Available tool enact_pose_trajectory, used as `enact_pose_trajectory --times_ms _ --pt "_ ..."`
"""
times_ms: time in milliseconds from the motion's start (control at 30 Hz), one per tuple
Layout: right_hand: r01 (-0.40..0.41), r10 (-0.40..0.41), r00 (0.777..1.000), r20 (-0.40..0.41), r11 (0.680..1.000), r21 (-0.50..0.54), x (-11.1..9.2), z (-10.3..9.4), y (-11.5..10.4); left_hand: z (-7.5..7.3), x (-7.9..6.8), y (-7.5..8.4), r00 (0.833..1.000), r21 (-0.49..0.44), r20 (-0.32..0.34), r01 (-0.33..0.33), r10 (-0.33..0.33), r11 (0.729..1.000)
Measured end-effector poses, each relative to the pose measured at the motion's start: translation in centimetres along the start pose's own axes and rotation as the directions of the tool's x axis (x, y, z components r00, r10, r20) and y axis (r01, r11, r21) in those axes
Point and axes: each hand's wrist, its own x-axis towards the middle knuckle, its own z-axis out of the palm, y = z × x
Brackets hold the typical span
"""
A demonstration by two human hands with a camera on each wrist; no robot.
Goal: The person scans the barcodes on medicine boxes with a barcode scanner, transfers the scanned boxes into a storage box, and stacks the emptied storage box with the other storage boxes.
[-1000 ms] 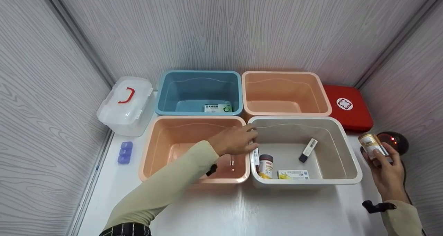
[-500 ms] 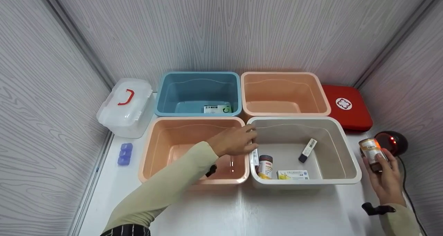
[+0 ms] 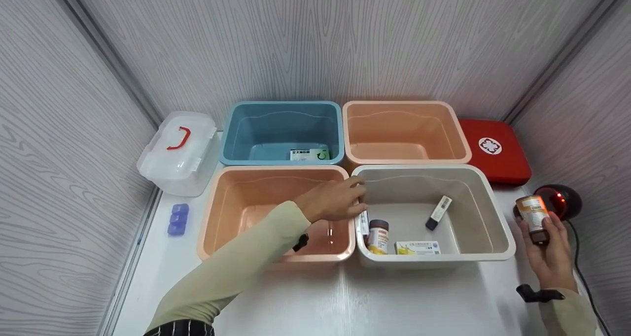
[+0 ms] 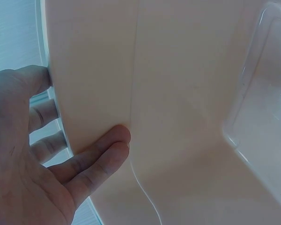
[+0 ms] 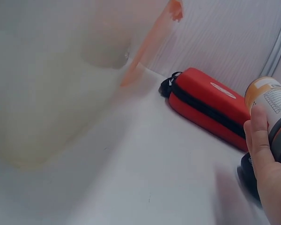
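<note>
My right hand (image 3: 551, 257) grips a pill bottle (image 3: 532, 213) with an orange-and-white label, its dark cap toward the palm. The bottle is right beside a black barcode scanner (image 3: 562, 202) with a red light lit. In the right wrist view, fingers (image 5: 258, 126) lie along the bottle (image 5: 274, 101). My left hand (image 3: 333, 200) rests on the adjoining rims of the near peach bin (image 3: 209, 213) and the white bin (image 3: 498, 218). Fingers lie on both sides of a rim in the left wrist view. A second bottle (image 3: 378, 237) stands inside the white bin.
The white bin also holds a yellow-white carton (image 3: 417, 248) and a small dark-ended box (image 3: 438, 213). Behind are a blue bin (image 3: 227, 134) with a carton (image 3: 309, 154) and another peach bin (image 3: 463, 134). A red first-aid case (image 3: 498, 166), clear box (image 3: 172, 153) and purple pill organizer (image 3: 178, 219) flank them.
My right hand has turned the bottle from slanted to more upright, cap downward, with its label shifting round beside the scanner. My left hand has stayed on the rims.
</note>
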Motion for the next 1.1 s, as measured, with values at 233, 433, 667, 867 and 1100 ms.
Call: enact_pose_trajectory --times_ms 233,433,667,867,1100 --pt "0.012 -0.012 1.0 0.011 0.999 0.043 0.1 -0.2 -0.1 0.1 0.0 0.0 1.0 0.0 0.018 0.004 -0.004 1.0" --pt "0.068 -0.069 0.998 -0.009 0.997 -0.046 1.0 1.1 0.1 0.0 -0.1 -0.1 1.0 0.018 -0.005 -0.011 0.011 1.0" --pt "0.172 -0.207 0.973 -0.097 0.942 -0.288 1.8 3.0 1.2 0.0 -0.1 -0.1 1.0 0.006 0.006 -0.005 0.005 1.0" --pt "0.234 -0.289 0.951 -0.107 0.903 -0.359 2.4 3.7 1.8 0.0 0.0 -0.1 1.0 0.015 0.014 0.005 -0.005 1.0" --pt "0.314 -0.387 0.917 -0.093 0.846 -0.431 2.5 4.0 2.3 0.0 0.0 -0.1 1.0 0.005 0.014 0.008 -0.008 1.0"
